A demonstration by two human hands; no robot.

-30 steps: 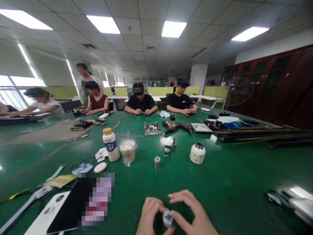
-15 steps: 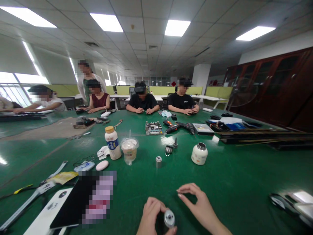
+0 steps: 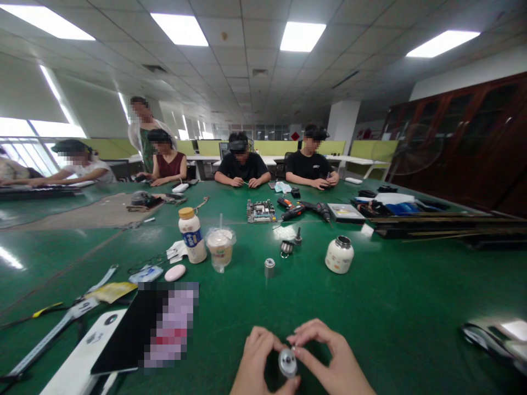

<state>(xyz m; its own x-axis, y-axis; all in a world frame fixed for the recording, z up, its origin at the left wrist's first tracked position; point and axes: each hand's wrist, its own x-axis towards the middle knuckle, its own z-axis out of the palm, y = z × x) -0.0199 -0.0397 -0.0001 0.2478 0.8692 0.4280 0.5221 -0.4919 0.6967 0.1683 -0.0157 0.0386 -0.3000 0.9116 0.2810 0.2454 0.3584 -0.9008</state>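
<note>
My left hand is closed around a small silver metal cylinder, thumb below it and fingers behind. The cylinder's round end faces up, with a dark centre and small holes. At its upper right rim is my right hand, thumb and forefinger pinched together; a tiny pale speck shows at the tips, too small to name. Farther up the green table stands a similar metal cylinder. Behind that lie a short metal cup-like part with a wire loop and a dark drill chuck-like part.
Around the green table are a white jar, a plastic drink cup, a capped bottle, a tablet, a circuit board, a power drill and glasses. Several people sit across; one stands.
My right hand has moved left and down, from apart to the rim of the held cylinder. My left hand keeps its hold. The view has tilted slightly.
</note>
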